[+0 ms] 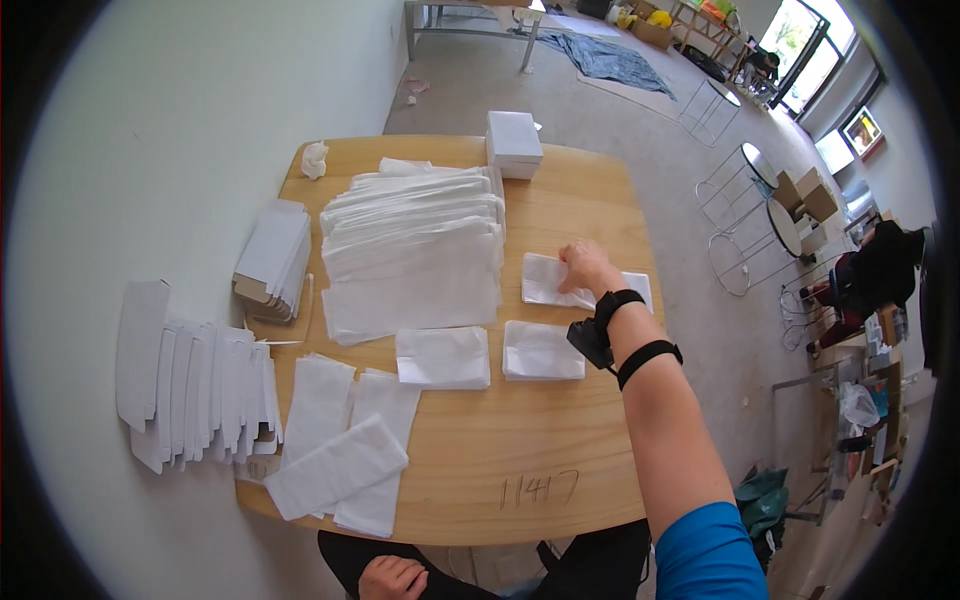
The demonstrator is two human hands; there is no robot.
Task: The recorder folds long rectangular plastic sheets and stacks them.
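Note:
At the table's right side my right hand (pixel 590 268) is bent over a flat stack of folded white sheets (pixel 541 280), with thumb and fingers closed on it. The palm side is hidden. Dark straps and a small black device circle that wrist. My left hand (pixel 393 578) lies on my thigh below the table edge, holding nothing, its fingers loosely laid out. Just nearer than my right hand sits another small stack of folded white sheets (pixel 543 352), with a similar stack (pixel 442 358) to its left. A large layered pile of white sheets (pixel 415 245) fills the middle left.
Long white folded pieces (pixel 338 467) overlap at the wooden table's (pixel 470 470) near left. Flattened white cartons (pixel 200 390) and a carton stack (pixel 272 250) stand along the left. A white box (pixel 514 140) and crumpled paper (pixel 314 160) sit far back. Round stools (pixel 783 228) and another person (pixel 880 270) are right.

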